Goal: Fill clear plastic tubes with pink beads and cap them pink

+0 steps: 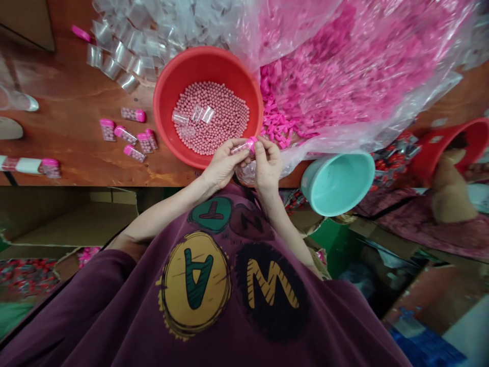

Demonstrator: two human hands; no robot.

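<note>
My left hand (224, 164) and my right hand (268, 165) meet at the near rim of a red basin (164, 109). Together they pinch a small clear tube with a pink cap (247, 147), held sideways; my left fingers wrap the tube body and my right fingertips press on the pink cap end. The basin holds many small pink beads (217, 120) and a few empty clear tubes (202, 113). Several filled, capped tubes (130, 137) lie on the wooden table (69, 122) to the left of the basin.
A heap of empty clear tubes (130, 41) lies behind the basin. A big clear plastic bag of pink caps (344, 66) spreads to the right. A teal bowl (338, 182) sits at the table edge, another red basin (454, 142) farther right. Cardboard boxes (76, 219) stand below.
</note>
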